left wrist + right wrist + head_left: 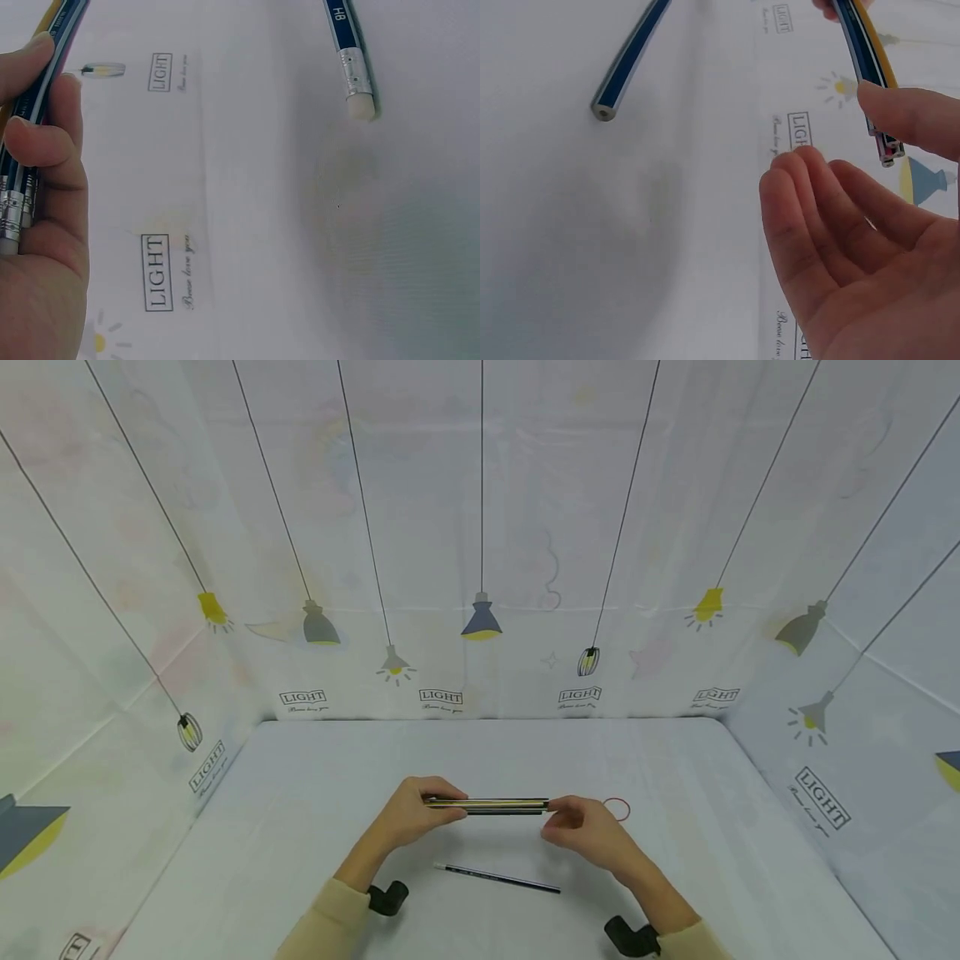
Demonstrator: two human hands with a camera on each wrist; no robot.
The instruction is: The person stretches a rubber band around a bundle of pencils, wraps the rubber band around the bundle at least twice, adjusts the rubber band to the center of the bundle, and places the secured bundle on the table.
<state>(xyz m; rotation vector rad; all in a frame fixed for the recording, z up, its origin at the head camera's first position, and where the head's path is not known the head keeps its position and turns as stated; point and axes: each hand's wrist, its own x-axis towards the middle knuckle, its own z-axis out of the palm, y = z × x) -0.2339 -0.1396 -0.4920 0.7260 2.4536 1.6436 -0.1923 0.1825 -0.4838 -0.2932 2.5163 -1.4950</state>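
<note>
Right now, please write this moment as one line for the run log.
left hand: grips pencil bundle | right hand: thumb on bundle tip, fingers loose | loose pencil: on table | rubber band: on table

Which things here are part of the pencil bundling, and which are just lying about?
In hand: pencil bundle, gripped by left hand, right hand touching its tip end.
Lying about: loose blue pencil, red rubber band, table cover.
</note>
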